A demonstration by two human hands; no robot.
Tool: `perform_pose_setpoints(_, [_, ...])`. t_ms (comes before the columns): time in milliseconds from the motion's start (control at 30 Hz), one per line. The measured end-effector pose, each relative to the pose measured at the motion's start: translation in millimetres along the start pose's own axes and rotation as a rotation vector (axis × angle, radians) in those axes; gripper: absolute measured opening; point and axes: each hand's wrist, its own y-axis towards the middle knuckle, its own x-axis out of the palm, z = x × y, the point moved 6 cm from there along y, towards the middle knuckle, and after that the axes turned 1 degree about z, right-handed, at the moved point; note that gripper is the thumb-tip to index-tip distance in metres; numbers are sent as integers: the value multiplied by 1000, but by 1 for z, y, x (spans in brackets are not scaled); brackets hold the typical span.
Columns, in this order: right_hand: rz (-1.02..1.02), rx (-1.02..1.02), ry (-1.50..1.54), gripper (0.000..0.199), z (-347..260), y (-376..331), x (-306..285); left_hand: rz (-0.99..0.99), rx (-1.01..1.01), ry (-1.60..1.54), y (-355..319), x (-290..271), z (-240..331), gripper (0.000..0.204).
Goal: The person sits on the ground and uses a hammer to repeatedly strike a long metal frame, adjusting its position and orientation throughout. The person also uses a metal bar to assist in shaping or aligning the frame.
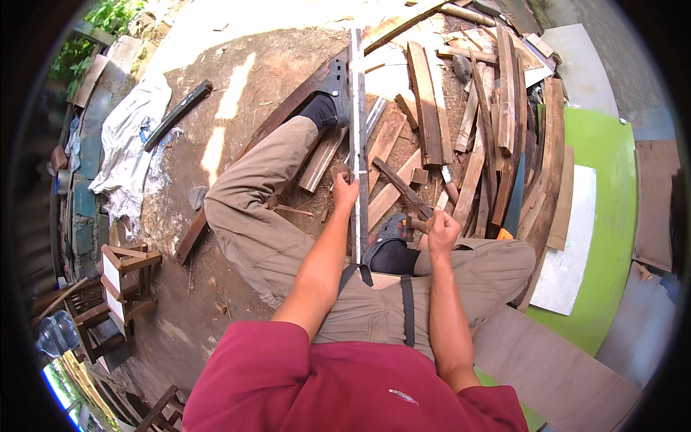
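Wearing a maroon shirt, nearest the camera in the head view, with tan trousers. Touching a long narrow board with the left hand, fingers curled in; impossible to tell whether pinching anything. Gripping a wooden handle with the right hand, fingers folded tight around it, right of the board and beside a dark shoe. Farther right, loose planks and a green panel; far left, crumpled white cloth.

From afar, I see a maroon short-sleeved shirt with a small pale mark. I also see tan trousers, dark socks and grey perforated clogs.
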Motion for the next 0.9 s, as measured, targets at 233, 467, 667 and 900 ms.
perform_pose_setpoints(233, [51,37,-64,47,8,2,0,-188,-81,318,-29,21,11,105])
perform_pose_setpoints(467, [96,57,-189,50,19,3,-10,-160,1,383,-32,16,38,109])
perform_pose_setpoints(667, [158,133,-149,48,34,8,-12,93,289,200,18,26,56,95])
perform_pose_setpoints(900, [296,140,-209,48,42,7,-14,-231,-153,88,99,43,45,85])
